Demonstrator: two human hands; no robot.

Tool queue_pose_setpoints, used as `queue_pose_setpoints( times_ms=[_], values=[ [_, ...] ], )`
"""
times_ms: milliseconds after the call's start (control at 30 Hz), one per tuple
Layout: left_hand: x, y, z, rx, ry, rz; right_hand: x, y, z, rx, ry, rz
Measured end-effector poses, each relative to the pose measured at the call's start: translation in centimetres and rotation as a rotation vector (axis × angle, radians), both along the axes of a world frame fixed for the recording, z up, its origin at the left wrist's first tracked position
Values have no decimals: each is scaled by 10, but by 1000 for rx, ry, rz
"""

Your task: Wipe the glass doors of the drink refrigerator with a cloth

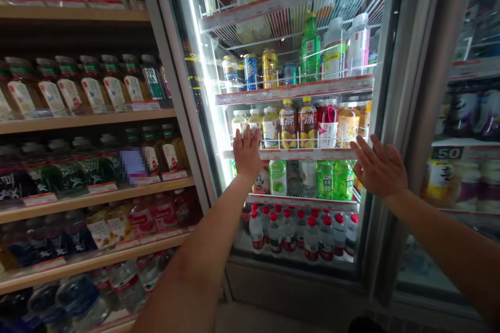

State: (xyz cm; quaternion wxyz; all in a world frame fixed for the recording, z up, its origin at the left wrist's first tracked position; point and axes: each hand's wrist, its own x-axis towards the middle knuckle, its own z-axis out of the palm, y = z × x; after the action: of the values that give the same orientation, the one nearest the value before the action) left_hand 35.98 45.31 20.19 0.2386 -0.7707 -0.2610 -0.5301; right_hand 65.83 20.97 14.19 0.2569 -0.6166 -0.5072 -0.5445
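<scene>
My left hand (247, 153) is raised flat with its fingers up, in front of a glass-door drinks cooler (394, 114). It is level with the white price rail (297, 154) and just below a row of juice bottles (288, 125). My right hand (378, 166) is spread with its fingers apart, next to the cooler's metal door frame. Neither hand holds anything. I cannot tell whether the palms touch the glass.
Above stand a green soda bottle (310, 52) and drink cans (250, 72). Red-capped bottles (308, 237) fill the lowest shelf. Wooden shelves of bottled drinks (78, 119) stand to the left, and another cooler door (464, 114) stands to the right.
</scene>
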Motion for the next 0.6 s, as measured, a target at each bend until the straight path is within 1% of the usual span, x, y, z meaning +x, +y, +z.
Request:
queue_pose_setpoints(
  times_ms=[33,67,133,267,300,333,367,400,433,467,533,600],
  values=[
    [1,0,-1,-14,3,-6,0,0,0,1,4,-1],
    [2,-2,-7,-15,37,-19,0,0,0,0,9,-1],
    [5,-8,-28,16,147,-51,0,0,0,-6,20,-2],
    [14,-25,-82,145,366,-119,1,1,0,-3,8,-4],
    [17,-29,-91,186,424,-145,2,1,0,-1,2,-8],
    [18,-32,-97,230,485,-174,2,1,0,0,-3,-13],
    [20,-34,-99,275,546,-203,2,1,0,1,-8,-20],
    [22,-34,-96,316,599,-226,2,1,1,1,-14,-26],
    [23,-33,-90,347,641,-242,2,1,1,2,-25,-32],
    [24,-31,-79,366,660,-250,2,1,1,4,-37,-39],
    [25,-25,-49,346,601,-234,2,2,1,14,-53,-53],
    [24,-17,-13,252,412,-199,2,2,1,24,-53,-66]
  ],
)
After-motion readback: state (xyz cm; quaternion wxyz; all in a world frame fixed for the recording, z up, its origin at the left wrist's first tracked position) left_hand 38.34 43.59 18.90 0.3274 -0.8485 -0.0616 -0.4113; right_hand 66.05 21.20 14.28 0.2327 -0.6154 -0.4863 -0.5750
